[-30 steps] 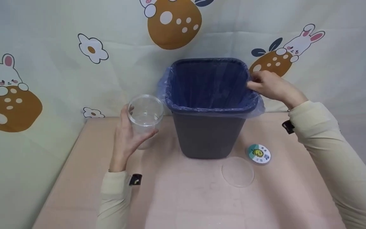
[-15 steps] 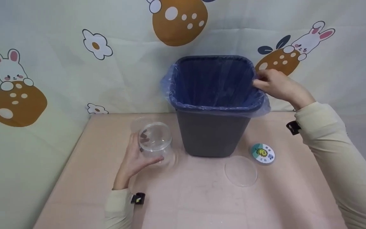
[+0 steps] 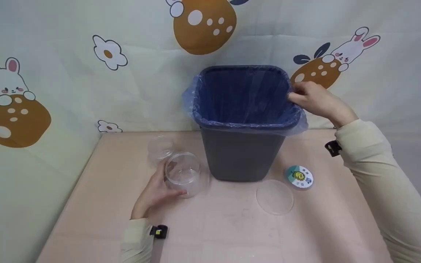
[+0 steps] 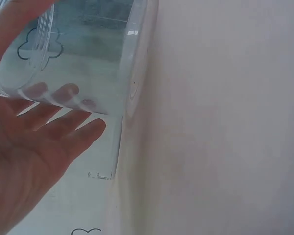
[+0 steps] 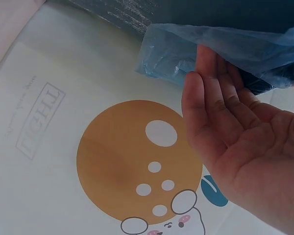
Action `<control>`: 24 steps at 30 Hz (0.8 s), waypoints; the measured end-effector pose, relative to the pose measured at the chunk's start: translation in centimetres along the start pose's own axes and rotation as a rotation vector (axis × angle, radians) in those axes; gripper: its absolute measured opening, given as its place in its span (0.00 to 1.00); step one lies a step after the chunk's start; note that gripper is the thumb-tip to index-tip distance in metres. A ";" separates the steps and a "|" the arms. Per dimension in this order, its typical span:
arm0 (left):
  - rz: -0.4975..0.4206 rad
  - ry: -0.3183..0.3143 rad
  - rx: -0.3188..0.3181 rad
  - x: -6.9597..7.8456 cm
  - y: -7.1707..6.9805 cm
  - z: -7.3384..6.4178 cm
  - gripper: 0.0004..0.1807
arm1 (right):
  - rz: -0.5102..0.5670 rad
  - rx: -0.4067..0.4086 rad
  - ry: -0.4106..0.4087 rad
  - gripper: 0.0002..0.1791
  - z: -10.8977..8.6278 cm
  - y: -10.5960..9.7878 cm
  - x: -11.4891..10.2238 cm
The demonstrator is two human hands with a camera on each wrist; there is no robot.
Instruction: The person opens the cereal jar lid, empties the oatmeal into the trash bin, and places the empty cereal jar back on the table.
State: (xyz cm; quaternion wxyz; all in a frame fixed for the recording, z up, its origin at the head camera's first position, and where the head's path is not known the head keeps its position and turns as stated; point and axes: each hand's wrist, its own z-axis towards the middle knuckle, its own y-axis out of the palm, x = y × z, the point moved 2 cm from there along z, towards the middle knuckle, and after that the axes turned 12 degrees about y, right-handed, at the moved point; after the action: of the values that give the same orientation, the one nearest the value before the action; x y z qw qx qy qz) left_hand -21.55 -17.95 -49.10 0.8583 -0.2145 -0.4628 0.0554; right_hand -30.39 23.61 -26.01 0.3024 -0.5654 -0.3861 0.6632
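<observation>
My left hand (image 3: 157, 191) holds a clear plastic jar (image 3: 189, 182), thumb across its front and fingers round its far side. In the left wrist view the jar (image 4: 88, 54) has its base right at the tabletop, and the fingers lie along its side. A second clear jar (image 3: 159, 147) stands just behind it. At the right side of the grey trash bin (image 3: 241, 155), my right hand (image 3: 316, 100) grips the rim over the blue bin liner (image 3: 192, 98). The liner's loose edge (image 5: 166, 54) hangs over the fingers in the right wrist view.
On the pink table (image 3: 225, 226) in front of the bin lies a clear round lid (image 3: 275, 197). Beside it is a small round container with a sunflower on top (image 3: 299, 177). A patterned cloth (image 3: 152, 80) hangs behind the bin.
My left hand has brought the jar down and toward me, slightly right, onto the tabletop. The second jar now shows behind it. My right hand stays at the bin's rim.
</observation>
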 end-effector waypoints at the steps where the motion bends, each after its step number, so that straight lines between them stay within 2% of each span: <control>1: 0.001 -0.015 -0.006 0.0 0.0 0.0 0.62 | 0.001 0.001 -0.001 0.12 0.0 0.0 0.0; 8: 0.005 -0.069 -0.031 0.1 0.0 0.1 0.63 | 0.018 0.008 0.009 0.12 0.0 0.1 0.0; 11: 0.017 -0.059 -0.030 0.5 0.0 0.0 0.63 | 0.025 0.003 0.017 0.12 -0.1 0.2 0.0; 18: -0.040 -0.045 -0.017 1.6 -0.3 0.5 0.62 | 0.034 0.013 0.009 0.12 -0.1 0.1 0.1; 20: -0.034 -0.029 -0.009 2.1 -0.5 0.6 0.61 | 0.036 0.019 0.001 0.12 -0.1 0.1 0.1; 24: 0.003 0.056 -0.004 3.2 -0.7 1.1 0.55 | 0.045 0.023 -0.003 0.12 -0.1 0.2 0.1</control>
State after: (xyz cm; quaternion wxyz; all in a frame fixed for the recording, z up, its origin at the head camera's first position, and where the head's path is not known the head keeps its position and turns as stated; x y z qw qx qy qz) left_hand -20.77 -17.31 -45.81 0.8705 -0.2183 -0.4384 0.0498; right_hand -30.30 23.67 -26.22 0.2933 -0.5694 -0.3661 0.6751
